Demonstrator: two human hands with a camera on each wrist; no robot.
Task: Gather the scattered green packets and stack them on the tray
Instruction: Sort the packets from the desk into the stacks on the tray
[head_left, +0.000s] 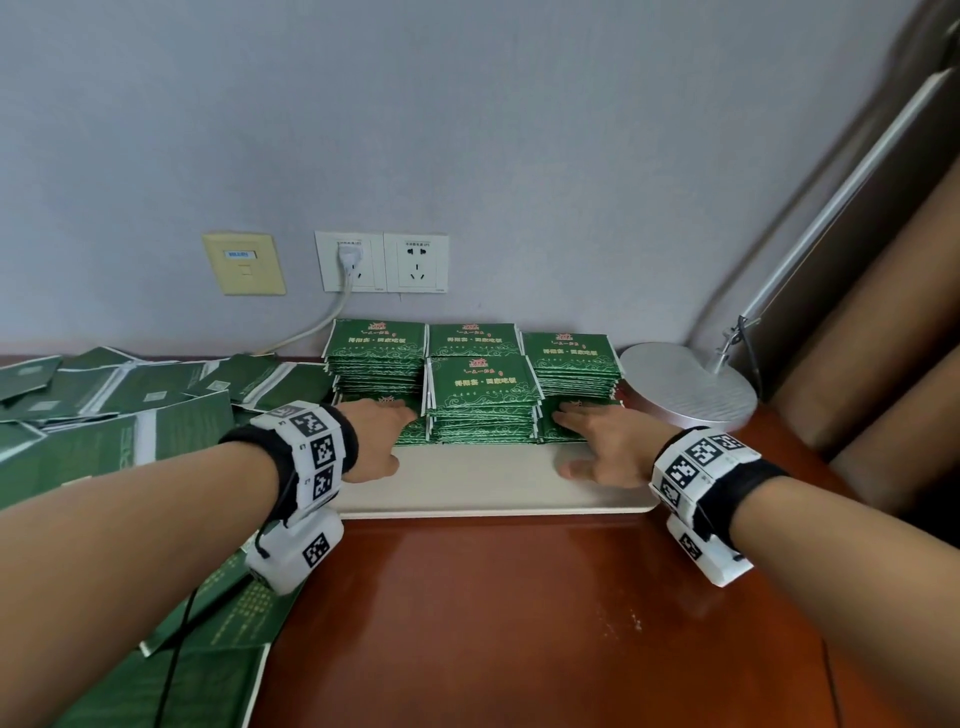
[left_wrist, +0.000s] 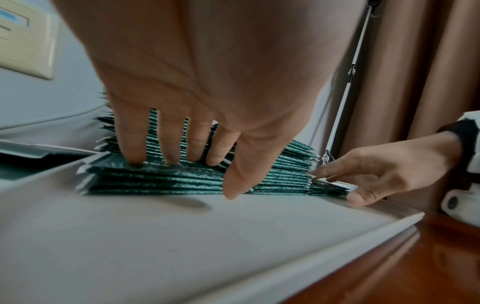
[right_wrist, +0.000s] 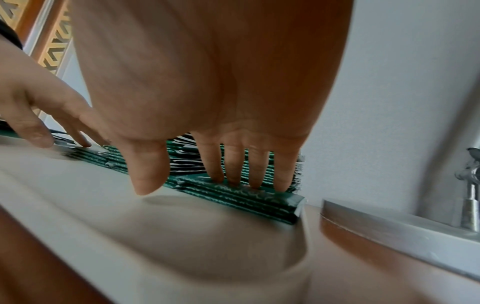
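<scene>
Green packets (head_left: 480, 384): flat, square, glossy foil sachets printed with pale scrollwork and lettering, edges white and crimped, lying in several neat stacks at frame centre in the head view, filling the far half of the tray (head_left: 483, 483). Low front stacks are sitting at either side of a taller middle one; taller stacks are standing behind them against the wall. Tray: shallow, rectangular, matte off-white, with a raised rounded rim, its near half showing bare. Left hand (head_left: 375, 441): lying flat at centre left, fingers (left_wrist: 132, 142) straight and slightly spread, tips pressing down on the low left stack (left_wrist: 155, 179), thumb hanging free above the tray floor. Right hand (head_left: 605, 449): lying flat at centre right, fingers (right_wrist: 235, 164) straight and close together, tips pressing on the low right stack (right_wrist: 241, 197), thumb pointing down beside it without gripping. Loose packets (head_left: 119, 395): more of the same green sachets, many showing their backs with white seams, heaped untidily across the left of the frame. Table (head_left: 519, 623): polished reddish-brown wood, reflective. Lamp base (head_left: 691, 387): round, brushed silver metal disc, just right of the tray, with a slim metal arm rising to the upper right. Wall sockets (head_left: 382, 262): white plastic plates above the stacks, one holding a white plug and cable; a cream plate is sitting to their left. Curtain (head_left: 883, 312): brown, softly folded, at the right edge.
</scene>
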